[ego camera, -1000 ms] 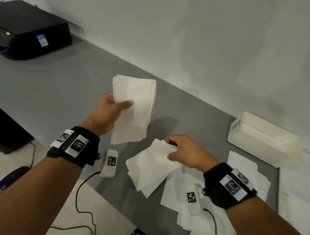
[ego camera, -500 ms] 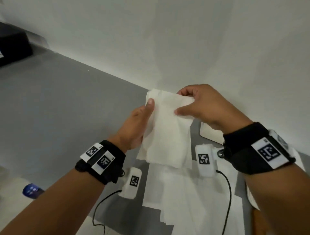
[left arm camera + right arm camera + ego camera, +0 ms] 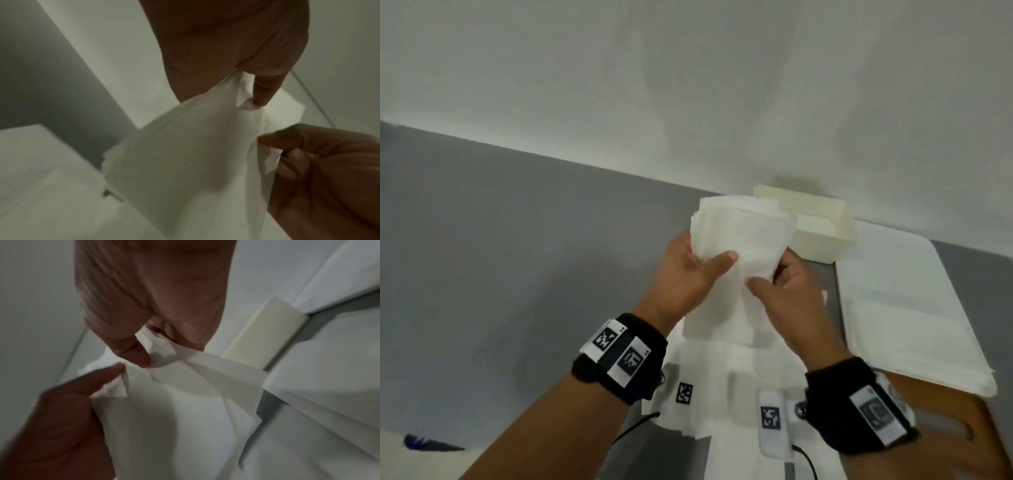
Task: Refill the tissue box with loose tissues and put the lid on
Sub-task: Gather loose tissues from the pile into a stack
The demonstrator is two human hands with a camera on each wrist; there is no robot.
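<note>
Head view: the left hand grips a stack of tissues from its left side, thumb laid across the front face. The right hand pinches the stack's lower right portion, fingers curled behind it. The stack is held upright in the air above the grey table. Its upper edge overlaps the near left corner of the cream tissue box, which stands open against the wall. Loose tissues lie spread on the table below the hands. A flat white sheet pile lies just right of the box. The table surface to the left of the hands is bare grey.

Left wrist view: the left hand presses its thumb into the tissue fold, and the right hand curls fingers on the right edge of the stack.

Right wrist view: the right hand pinches a crumpled tissue edge between thumb and fingers. The left hand holds the stack from below. The box sits beyond, its corner just beside the stack's edge.
</note>
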